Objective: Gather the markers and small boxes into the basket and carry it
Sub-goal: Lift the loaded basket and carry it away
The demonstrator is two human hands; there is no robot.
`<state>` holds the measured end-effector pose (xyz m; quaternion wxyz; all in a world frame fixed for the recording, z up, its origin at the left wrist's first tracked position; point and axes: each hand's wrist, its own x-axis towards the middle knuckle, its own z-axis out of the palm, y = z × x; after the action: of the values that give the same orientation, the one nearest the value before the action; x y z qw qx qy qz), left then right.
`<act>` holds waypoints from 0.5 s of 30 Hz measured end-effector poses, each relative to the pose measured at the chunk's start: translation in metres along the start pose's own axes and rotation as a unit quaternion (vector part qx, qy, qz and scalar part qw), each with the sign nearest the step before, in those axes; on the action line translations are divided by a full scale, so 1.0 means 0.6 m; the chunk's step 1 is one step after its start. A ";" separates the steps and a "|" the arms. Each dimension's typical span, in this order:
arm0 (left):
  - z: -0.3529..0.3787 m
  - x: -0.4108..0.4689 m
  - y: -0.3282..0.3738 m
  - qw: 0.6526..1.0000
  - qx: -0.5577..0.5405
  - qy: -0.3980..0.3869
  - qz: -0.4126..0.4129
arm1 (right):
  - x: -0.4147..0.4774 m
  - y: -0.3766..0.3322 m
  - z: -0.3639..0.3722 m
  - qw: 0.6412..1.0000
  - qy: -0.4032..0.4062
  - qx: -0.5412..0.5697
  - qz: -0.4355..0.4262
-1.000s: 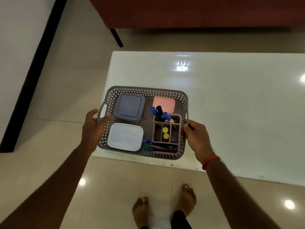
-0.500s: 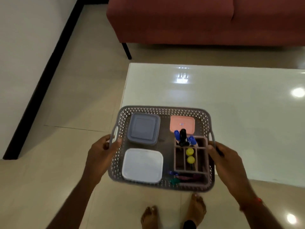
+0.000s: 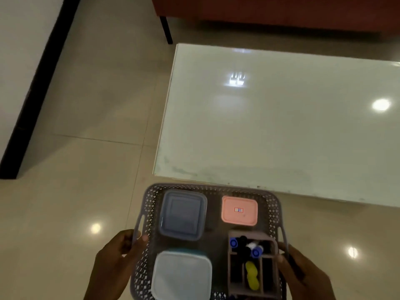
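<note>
Beside the counter, over the floor, our left grip and right grip clasp the basket by its side handles; stiff and light, we judge, with boxes apt to slide.

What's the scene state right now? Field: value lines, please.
basket: held up by both handles, over the floor on the near side of the table
left hand: grips the left handle
right hand: grips the right handle
boxes in basket: grey-blue box far left; white box near left; pink box far right
organizer: near right, upright
markers: standing in the organizer's far compartment
yellow items: middle compartment, kind unclear
</note>
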<state>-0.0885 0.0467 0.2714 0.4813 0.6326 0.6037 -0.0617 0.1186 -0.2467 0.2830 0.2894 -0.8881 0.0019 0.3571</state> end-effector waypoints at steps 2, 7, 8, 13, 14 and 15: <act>-0.003 -0.003 -0.012 1.000 0.011 0.008 -0.013 | -0.012 0.011 0.013 1.000 -0.007 -0.005 0.000; 0.016 0.002 -0.094 0.998 0.033 0.014 -0.045 | -0.002 0.091 0.074 0.998 -0.054 -0.030 0.005; 0.026 0.004 -0.111 0.998 0.041 0.010 -0.043 | 0.000 0.111 0.086 0.997 -0.064 -0.035 0.012; 0.066 0.021 -0.150 0.997 0.060 -0.005 -0.047 | 0.009 0.156 0.119 0.994 -0.092 -0.055 0.014; 0.072 0.026 -0.156 0.997 0.062 -0.007 -0.044 | 0.012 0.161 0.122 0.994 -0.093 -0.059 0.013; 0.078 0.030 -0.160 0.997 0.064 -0.009 -0.043 | 0.015 0.167 0.124 0.994 -0.092 -0.060 0.011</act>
<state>-0.1391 0.0090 0.1838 0.4420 0.6349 0.6208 -0.1271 0.0571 -0.2897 0.1831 0.2309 -0.8673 -0.0365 0.4395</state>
